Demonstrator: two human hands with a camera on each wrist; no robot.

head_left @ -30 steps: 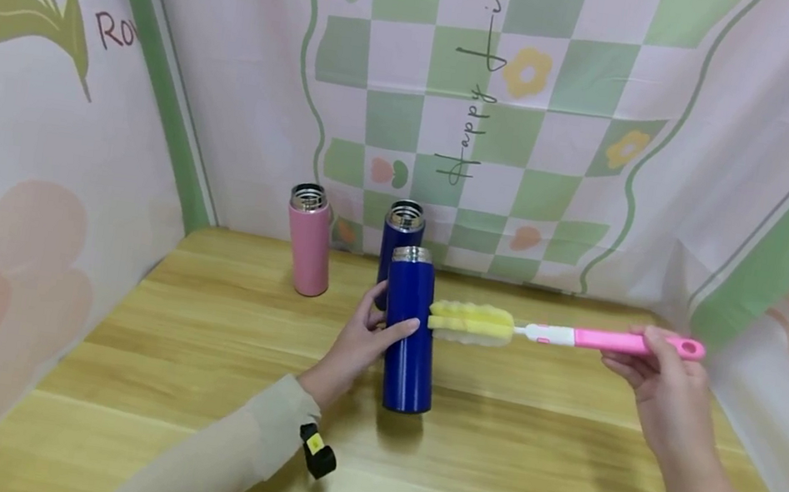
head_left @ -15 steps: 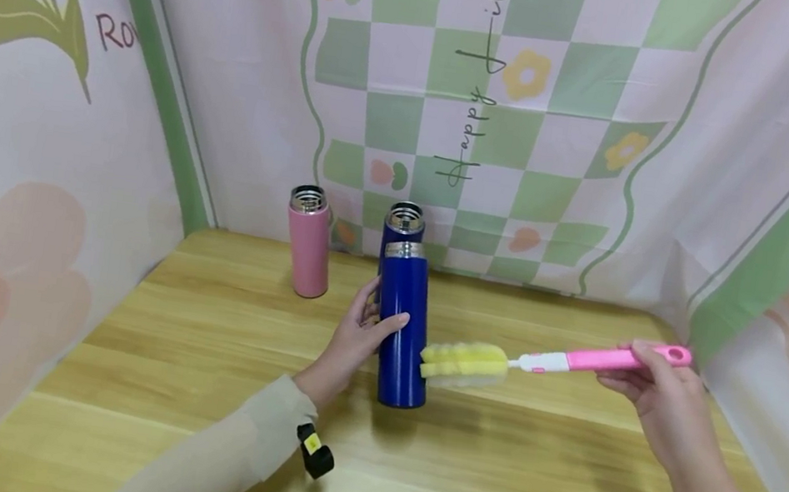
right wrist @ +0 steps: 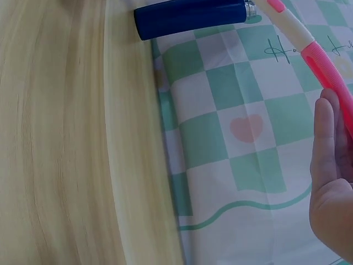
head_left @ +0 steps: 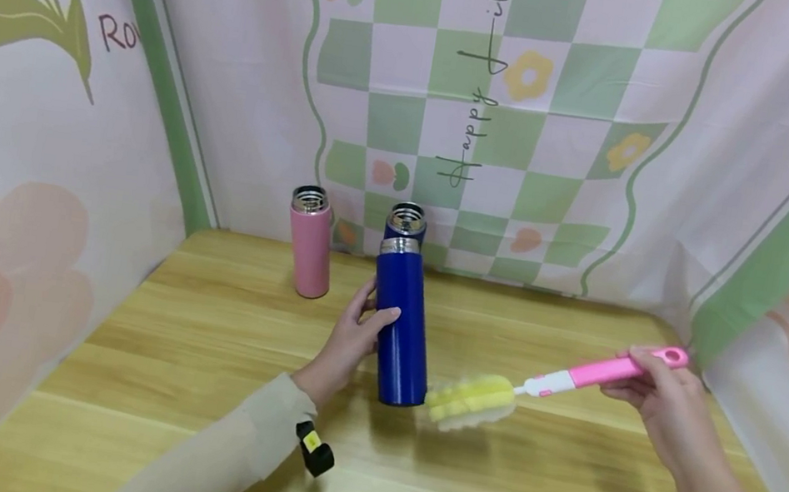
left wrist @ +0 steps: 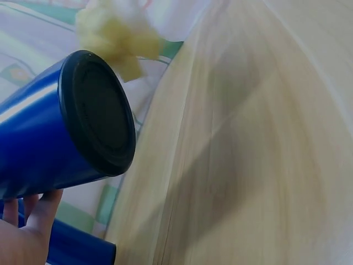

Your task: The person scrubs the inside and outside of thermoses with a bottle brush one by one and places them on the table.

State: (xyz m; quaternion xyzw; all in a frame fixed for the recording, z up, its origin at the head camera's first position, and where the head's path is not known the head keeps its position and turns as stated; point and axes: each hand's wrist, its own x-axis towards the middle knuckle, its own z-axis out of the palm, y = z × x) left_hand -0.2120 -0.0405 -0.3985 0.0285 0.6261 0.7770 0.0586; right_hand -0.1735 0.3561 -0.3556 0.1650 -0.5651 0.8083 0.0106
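My left hand (head_left: 342,348) grips a blue vacuum bottle (head_left: 402,340) around its middle, thumb across the front. The lidless bottle leans, its silver neck up and to the left, and its black base (left wrist: 105,113) shows in the left wrist view. In my right hand (head_left: 668,423) is a bottle brush (head_left: 471,400), held by its pink handle (head_left: 604,371). The brush's yellow and white sponge head slants down to the left, its tip right at the lower right side of the bottle. In the right wrist view the sponge head lies out of frame.
Behind the held bottle stands a second blue bottle (head_left: 407,218), partly hidden and lidless. A pink bottle (head_left: 310,251), also lidless, is upright to its left. All this is on a wooden table (head_left: 198,353) with patterned cloth (head_left: 457,120) hanging behind.
The sponge head has slid down the bottle's right side from mid-height to near the base, while the brush handle tilted. The held bottle has shifted slightly left and leans more.
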